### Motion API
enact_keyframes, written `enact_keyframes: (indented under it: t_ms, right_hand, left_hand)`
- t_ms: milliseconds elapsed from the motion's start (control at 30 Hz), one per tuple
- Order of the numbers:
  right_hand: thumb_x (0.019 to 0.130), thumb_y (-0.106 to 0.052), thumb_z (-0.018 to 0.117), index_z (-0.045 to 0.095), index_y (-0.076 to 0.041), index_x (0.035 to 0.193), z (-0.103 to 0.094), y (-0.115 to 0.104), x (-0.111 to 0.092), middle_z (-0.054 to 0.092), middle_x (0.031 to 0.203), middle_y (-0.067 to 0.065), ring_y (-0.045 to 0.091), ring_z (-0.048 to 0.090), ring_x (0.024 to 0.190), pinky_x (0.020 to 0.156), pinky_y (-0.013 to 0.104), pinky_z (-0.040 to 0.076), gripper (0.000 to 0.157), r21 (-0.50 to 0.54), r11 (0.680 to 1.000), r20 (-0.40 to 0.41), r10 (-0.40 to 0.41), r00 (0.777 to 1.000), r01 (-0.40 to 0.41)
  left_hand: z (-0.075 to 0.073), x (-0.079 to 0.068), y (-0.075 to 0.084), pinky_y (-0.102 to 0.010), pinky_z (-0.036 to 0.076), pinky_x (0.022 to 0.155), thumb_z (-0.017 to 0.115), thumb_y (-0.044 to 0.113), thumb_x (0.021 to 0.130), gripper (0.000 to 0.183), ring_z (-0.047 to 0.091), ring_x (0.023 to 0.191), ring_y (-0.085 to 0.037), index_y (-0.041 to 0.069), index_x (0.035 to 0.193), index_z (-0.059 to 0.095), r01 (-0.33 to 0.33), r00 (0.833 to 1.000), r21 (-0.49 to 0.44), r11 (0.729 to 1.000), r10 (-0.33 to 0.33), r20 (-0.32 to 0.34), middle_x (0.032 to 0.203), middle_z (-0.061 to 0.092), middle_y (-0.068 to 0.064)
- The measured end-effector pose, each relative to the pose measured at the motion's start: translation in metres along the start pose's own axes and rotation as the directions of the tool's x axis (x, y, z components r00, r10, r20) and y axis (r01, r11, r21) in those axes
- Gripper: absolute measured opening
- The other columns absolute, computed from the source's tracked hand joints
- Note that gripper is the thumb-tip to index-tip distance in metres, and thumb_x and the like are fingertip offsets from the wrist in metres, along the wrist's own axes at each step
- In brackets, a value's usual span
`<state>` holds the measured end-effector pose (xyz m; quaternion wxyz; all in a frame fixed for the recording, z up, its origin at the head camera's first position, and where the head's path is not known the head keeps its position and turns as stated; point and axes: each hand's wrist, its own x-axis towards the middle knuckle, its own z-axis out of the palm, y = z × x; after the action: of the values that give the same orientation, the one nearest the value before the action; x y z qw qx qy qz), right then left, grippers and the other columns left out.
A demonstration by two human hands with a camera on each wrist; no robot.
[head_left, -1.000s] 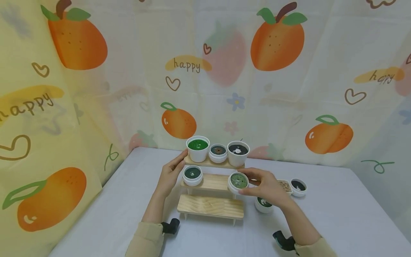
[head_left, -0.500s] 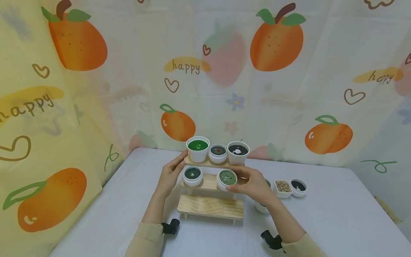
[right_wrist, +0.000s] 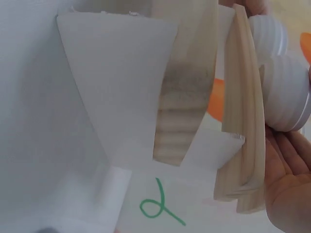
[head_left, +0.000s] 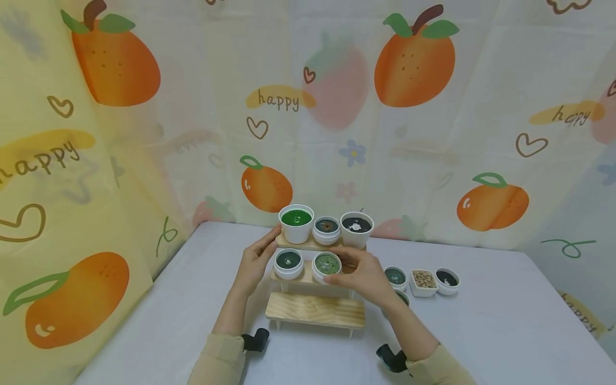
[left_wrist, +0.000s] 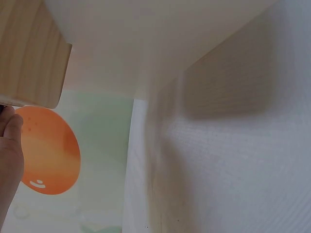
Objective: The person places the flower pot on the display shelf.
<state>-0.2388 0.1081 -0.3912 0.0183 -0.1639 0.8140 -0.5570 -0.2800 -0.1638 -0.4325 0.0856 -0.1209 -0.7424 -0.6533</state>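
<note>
Round, ribbed white tub (head_left: 326, 264), speckled green inside | grained wooden top shelf (head_left: 313, 245) | right hand (head_left: 362, 275) is pinching tub; left hand (head_left: 254, 262) is touching shelf's end, grip unclear

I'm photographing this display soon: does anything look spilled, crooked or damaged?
Nothing looks spilled or tipped: the cups on the wooden stand look upright. One oddity, in the right wrist view: a white support shows ragged bits along one edge, unlike its smooth face.

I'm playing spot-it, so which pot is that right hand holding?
The pot with speckled green filling, right of the darker pot at the middle shelf; the right hand pinches only that.
</note>
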Motion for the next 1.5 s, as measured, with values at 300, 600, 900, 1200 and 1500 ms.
enact_keyframes:
  t_ms: [300, 600, 900, 1200, 1500]
  right_hand:
    - [0.072, -0.022, 0.089, 0.067, -0.011, 0.125, 0.011, -0.001, 0.002, 0.072, 0.120, 0.011, 0.021, 0.071, 0.105, 0.090, 0.032, 0.061, 0.058, -0.030, 1.000, -0.039, -0.007, 0.999, 0.006]
    - [0.071, -0.023, 0.089, 0.068, -0.012, 0.123, 0.014, -0.003, 0.002, 0.073, 0.117, 0.008, 0.019, 0.071, 0.103, 0.089, 0.031, 0.061, 0.057, -0.056, 0.998, -0.055, -0.014, 0.998, 0.011]
    - [0.071, -0.024, 0.089, 0.069, -0.012, 0.122, 0.014, -0.006, 0.002, 0.074, 0.116, 0.009, 0.020, 0.072, 0.103, 0.090, 0.035, 0.061, 0.056, -0.064, 0.998, -0.071, -0.006, 0.997, 0.001]
    - [0.070, -0.025, 0.090, 0.069, -0.016, 0.120, 0.016, -0.004, 0.002, 0.075, 0.113, 0.005, 0.017, 0.071, 0.099, 0.088, 0.032, 0.061, 0.055, -0.072, 0.997, -0.091, 0.001, 0.996, -0.007]
    - [0.070, -0.022, 0.090, 0.069, -0.015, 0.120, 0.016, -0.004, 0.001, 0.074, 0.114, 0.008, 0.021, 0.071, 0.102, 0.092, 0.039, 0.060, 0.054, -0.045, 0.999, -0.087, -0.006, 0.996, 0.002]
  left_hand:
    - [0.000, -0.001, -0.001, -0.031, 0.031, 0.122, 0.055, 0.024, 0.102, 0.044, 0.037, 0.148, -0.012, 0.014, 0.145, 0.051, 0.010, 1.000, -0.003, 1.000, -0.010, -0.004, 0.154, 0.047, 0.004]
    - [0.001, -0.001, 0.001, -0.029, 0.032, 0.122, 0.055, 0.024, 0.102, 0.044, 0.037, 0.147, -0.012, 0.015, 0.145, 0.051, 0.014, 1.000, 0.003, 1.000, -0.014, -0.013, 0.154, 0.047, 0.004]
    - [0.000, -0.001, 0.000, -0.029, 0.031, 0.122, 0.055, 0.025, 0.102, 0.044, 0.037, 0.147, -0.010, 0.015, 0.145, 0.051, 0.009, 1.000, -0.009, 1.000, -0.009, -0.004, 0.154, 0.047, 0.005]
    - [0.000, 0.000, 0.000, -0.030, 0.032, 0.122, 0.055, 0.025, 0.102, 0.044, 0.037, 0.148, -0.011, 0.016, 0.145, 0.051, 0.009, 1.000, -0.001, 1.000, -0.009, -0.007, 0.154, 0.047, 0.006]
    - [0.001, -0.001, 0.000, -0.031, 0.032, 0.122, 0.055, 0.025, 0.102, 0.044, 0.038, 0.147, -0.012, 0.015, 0.144, 0.051, 0.000, 1.000, 0.002, 1.000, 0.000, -0.008, 0.153, 0.048, 0.004]
